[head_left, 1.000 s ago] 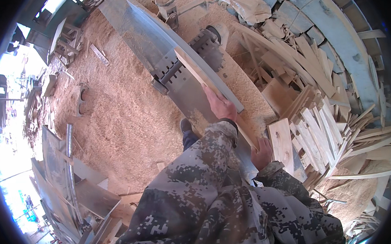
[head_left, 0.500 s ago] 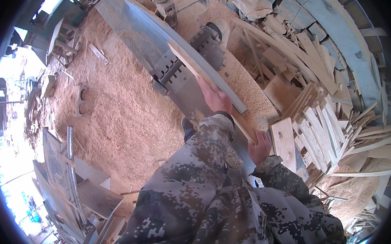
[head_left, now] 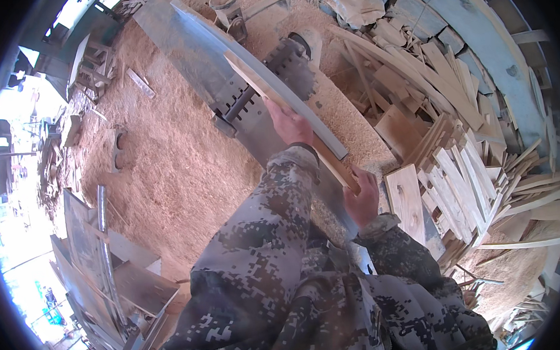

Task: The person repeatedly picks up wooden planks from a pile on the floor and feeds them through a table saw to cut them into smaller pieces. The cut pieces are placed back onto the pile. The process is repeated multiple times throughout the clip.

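A long, narrow wooden strip (head_left: 247, 74) lies along the metal fence (head_left: 296, 100) of a jointer, and its far part passes over the toothed cutter slot (head_left: 241, 105). My left hand (head_left: 288, 125) grips the strip around its middle, just on the near side of the slot. At the strip's near end, my right hand (head_left: 362, 199) is closed around it, thumb on top. The strip's underside against the metal table (head_left: 259, 133) is hidden from view.
Cut boards (head_left: 454, 185) are stacked close by on the right, with offcuts (head_left: 409, 98) heaped beyond them. Sawdust (head_left: 165, 162) covers the floor at left. Sheets and a metal pipe (head_left: 104, 238) lean at lower left. A blue-grey wall (head_left: 509, 68) curves along the far right.
Both hands and the wooden strip have shifted forward and left along the fence. More of the strip now reaches past the cutter slot. The grip looks the same.
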Available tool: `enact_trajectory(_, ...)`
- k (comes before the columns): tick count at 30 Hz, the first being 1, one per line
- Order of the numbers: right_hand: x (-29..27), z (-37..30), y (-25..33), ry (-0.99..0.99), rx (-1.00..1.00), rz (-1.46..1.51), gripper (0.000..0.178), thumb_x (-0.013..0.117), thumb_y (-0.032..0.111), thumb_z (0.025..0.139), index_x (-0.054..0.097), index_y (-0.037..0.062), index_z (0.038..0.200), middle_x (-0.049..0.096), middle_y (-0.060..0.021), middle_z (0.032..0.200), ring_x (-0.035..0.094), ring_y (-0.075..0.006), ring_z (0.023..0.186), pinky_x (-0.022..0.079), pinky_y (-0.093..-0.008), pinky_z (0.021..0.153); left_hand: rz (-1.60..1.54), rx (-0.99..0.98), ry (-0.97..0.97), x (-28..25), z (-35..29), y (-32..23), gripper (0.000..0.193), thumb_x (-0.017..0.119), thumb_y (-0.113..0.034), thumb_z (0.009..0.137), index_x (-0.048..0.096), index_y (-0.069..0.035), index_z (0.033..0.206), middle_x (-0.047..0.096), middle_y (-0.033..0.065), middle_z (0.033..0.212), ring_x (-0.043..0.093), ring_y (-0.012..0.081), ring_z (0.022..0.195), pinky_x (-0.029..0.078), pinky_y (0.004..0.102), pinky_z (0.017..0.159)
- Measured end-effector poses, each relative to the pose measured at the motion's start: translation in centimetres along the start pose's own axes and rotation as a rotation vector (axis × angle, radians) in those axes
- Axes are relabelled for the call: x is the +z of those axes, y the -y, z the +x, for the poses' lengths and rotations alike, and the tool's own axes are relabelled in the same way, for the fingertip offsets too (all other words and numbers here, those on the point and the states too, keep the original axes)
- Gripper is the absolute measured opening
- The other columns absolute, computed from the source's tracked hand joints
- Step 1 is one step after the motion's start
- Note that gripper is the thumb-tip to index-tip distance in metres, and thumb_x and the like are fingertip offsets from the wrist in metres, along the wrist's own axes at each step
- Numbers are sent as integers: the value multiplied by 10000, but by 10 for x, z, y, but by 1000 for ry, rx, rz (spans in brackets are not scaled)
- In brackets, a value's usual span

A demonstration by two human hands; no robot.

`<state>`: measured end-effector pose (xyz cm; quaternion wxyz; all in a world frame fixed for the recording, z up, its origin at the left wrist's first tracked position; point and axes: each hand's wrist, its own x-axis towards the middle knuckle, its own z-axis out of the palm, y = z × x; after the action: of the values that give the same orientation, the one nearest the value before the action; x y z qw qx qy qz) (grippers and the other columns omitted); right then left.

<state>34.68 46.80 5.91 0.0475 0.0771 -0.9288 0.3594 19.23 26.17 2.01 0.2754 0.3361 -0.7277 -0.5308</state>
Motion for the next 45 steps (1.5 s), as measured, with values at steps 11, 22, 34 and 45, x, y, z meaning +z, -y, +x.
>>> enact_trajectory(11,-62,-68,0,-15,744,986,410,693,-19,949,637,-91,1349,675,-109,1235,653,-195,1121,548,-339,1006,-27,0,7,-1,1,-1,576,433,-142,1113,315,38,1647,446,290,1638,472,416,1500,409,410,1212)
enact_trajectory(22,-65,-66,13,-66,860,1410,340,607,-62,998,642,-106,1333,679,-180,1392,623,-315,1346,447,-460,1246,-31,21,-11,0,5,-1,577,434,-150,1115,309,18,1653,453,289,1627,483,426,1486,422,423,1202)
enact_trajectory(34,-49,-57,22,-24,701,1550,428,643,6,988,610,-125,1394,641,-207,1466,564,-346,1432,390,-453,1289,-73,18,-7,-1,32,-6,571,421,-64,1089,323,64,1637,480,315,1601,493,441,1476,409,422,1206)
enact_trajectory(45,-26,-45,34,26,575,1380,439,637,16,996,612,-107,1417,631,-192,1495,547,-314,1451,357,-450,1292,-51,13,16,-1,62,-1,562,424,-93,1119,308,86,1639,425,326,1637,438,439,1521,377,394,1237)
